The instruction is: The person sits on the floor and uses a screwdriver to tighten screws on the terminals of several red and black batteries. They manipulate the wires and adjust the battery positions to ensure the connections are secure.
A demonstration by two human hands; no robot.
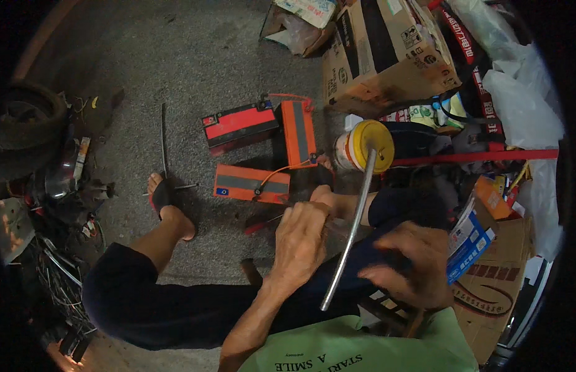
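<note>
My left hand (301,240) is closed in a fist over my lap, in front of the batteries. It seems to hold a long silvery metal bar (350,245) that slants beside it, though the grip itself is hidden. The bar's far end overlaps the yellow lid of a bucket (376,139). My right hand (418,263) hovers right of the bar, blurred, with thumb and fingers apart and nothing in them. Beyond my hands stand a red-and-black battery (241,127), an upright orange battery (298,133) and a nearer orange battery (254,183). Orange cables run between them.
Beside my left foot a thin metal T-shaped tool (164,139) lies on the grey floor. Tires (27,124) and tangled cables (65,273) fill the left side. A large cardboard box (387,53), plastic wrap (517,93) and another carton (492,285) crowd the right.
</note>
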